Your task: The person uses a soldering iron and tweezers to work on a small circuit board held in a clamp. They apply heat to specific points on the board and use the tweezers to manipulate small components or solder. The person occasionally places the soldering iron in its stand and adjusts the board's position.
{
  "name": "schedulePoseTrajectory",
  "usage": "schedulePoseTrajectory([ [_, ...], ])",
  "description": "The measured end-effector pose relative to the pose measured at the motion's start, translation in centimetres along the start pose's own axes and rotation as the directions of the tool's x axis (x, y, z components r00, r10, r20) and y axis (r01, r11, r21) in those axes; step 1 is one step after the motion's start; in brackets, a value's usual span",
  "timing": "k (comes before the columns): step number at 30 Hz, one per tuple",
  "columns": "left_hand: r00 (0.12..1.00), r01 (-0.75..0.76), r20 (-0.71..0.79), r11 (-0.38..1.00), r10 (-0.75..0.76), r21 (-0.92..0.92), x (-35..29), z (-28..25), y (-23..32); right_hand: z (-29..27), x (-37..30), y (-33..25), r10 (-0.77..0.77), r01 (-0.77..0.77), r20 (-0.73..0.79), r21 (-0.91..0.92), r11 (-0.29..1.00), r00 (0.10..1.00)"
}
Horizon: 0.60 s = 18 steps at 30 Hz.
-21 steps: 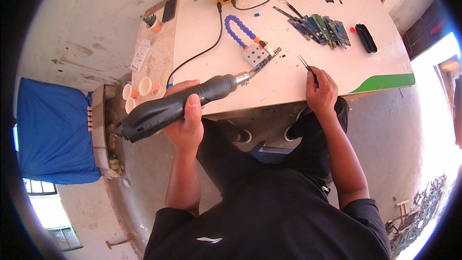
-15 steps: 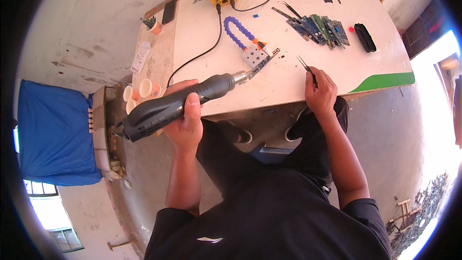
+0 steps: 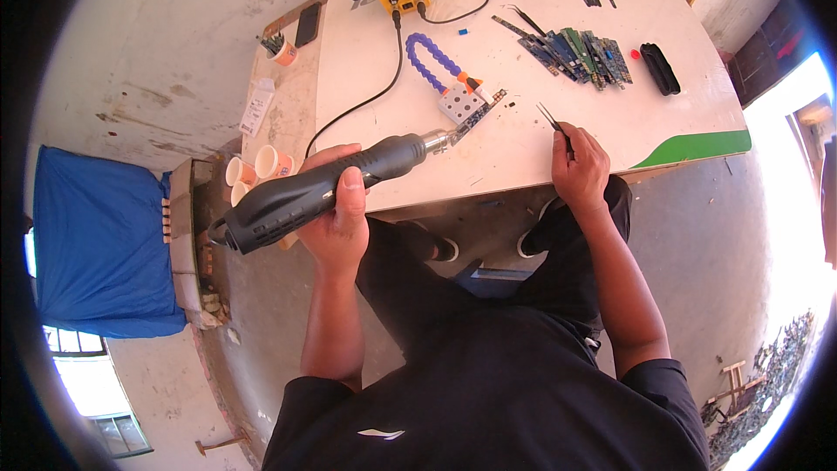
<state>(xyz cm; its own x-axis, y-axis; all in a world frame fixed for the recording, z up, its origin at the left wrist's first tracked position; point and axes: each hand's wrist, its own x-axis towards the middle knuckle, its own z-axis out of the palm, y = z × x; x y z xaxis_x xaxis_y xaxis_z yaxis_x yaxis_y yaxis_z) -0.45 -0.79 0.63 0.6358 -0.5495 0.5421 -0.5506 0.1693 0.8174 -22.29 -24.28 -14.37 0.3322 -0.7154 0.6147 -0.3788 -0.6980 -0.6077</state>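
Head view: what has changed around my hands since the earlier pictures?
Nothing was taken hold of or let go; only the whole view shifts slightly. The left hand still grips the black hot-air gun, its nozzle by the near end of the circuit board strip. The right hand still holds the tweezers, tips apart from that strip.

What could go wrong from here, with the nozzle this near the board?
If blowing, the hot-air gun in the left hand might scorch the circuit board near the nozzle. A small dark piece lying by the board's far end could be blown away. The tweezers in the right hand are off the board, so might not steady it.
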Motion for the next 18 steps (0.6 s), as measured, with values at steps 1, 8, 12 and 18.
schedulePoseTrajectory([
  [1,1.0,-0.003,-0.002,1.0,0.003,-0.006,0.01,0.06,0.05,-0.01,0.0,0.01,-0.002,0.002,-0.002,0.0,1.0,1.0],
  [8,1.0,-0.012,0.001,1.0,0.012,0.004,0.03,-0.02,0.07,-0.08,0.06,-0.07,0.005,-0.005,0.015,-0.006,1.0,1.0],
  [12,1.0,0.008,0.008,1.0,-0.008,0.0,-0.06,0.08,0.31,0.0,-0.03,0.17,-0.004,0.005,0.011,-0.01,1.0,1.0],
  [18,1.0,0.011,0.025,1.0,-0.011,0.0,-0.13,-0.13,0.3,-0.18,0.0,-0.05,0.011,-0.01,0.029,-0.014,1.0,1.0],
])
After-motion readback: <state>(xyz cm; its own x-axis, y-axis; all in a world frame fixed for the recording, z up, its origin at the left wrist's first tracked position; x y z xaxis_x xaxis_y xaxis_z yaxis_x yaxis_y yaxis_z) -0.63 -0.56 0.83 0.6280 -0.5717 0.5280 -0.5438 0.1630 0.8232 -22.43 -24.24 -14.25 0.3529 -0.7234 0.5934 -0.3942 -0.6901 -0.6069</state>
